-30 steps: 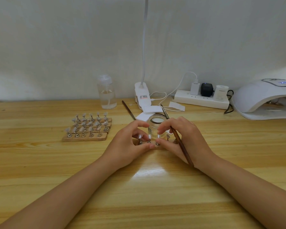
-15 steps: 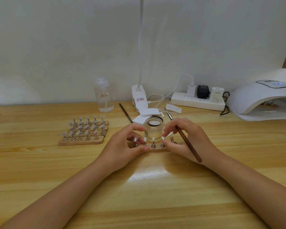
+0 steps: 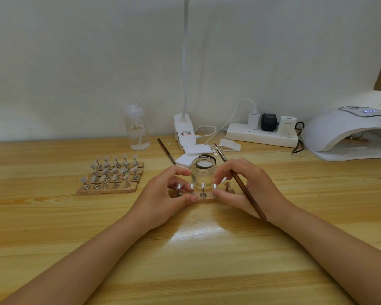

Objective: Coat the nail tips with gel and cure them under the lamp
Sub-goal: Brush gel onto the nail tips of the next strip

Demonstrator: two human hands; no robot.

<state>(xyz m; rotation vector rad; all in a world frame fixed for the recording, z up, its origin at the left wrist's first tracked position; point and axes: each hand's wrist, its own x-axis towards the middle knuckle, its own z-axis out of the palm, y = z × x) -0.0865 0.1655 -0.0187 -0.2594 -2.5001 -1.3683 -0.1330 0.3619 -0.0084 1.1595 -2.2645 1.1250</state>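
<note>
A short wooden strip (image 3: 205, 200) carrying a row of nail tips on metal stands (image 3: 203, 190) lies on the table just in front of an open glass gel jar (image 3: 202, 170). My left hand (image 3: 163, 192) pinches the strip's left end between thumb and fingers. My right hand (image 3: 246, 186) pinches its right part and also holds a brown brush (image 3: 240, 183), which runs diagonally through the fingers with its tip pointing away. The white curing lamp (image 3: 348, 133) stands at the far right, its display lit.
Several more strips of nail tips (image 3: 112, 175) lie to the left. Behind are a clear bottle (image 3: 136, 128), a second brush (image 3: 165, 150), white pads (image 3: 185, 159), a clip-on desk lamp (image 3: 184, 130) and a power strip (image 3: 262, 135) with plugs and cables.
My fingertips, which met in front of the jar, have spread apart along the strip, uncovering the row of nail tips. The view has tilted slightly.
</note>
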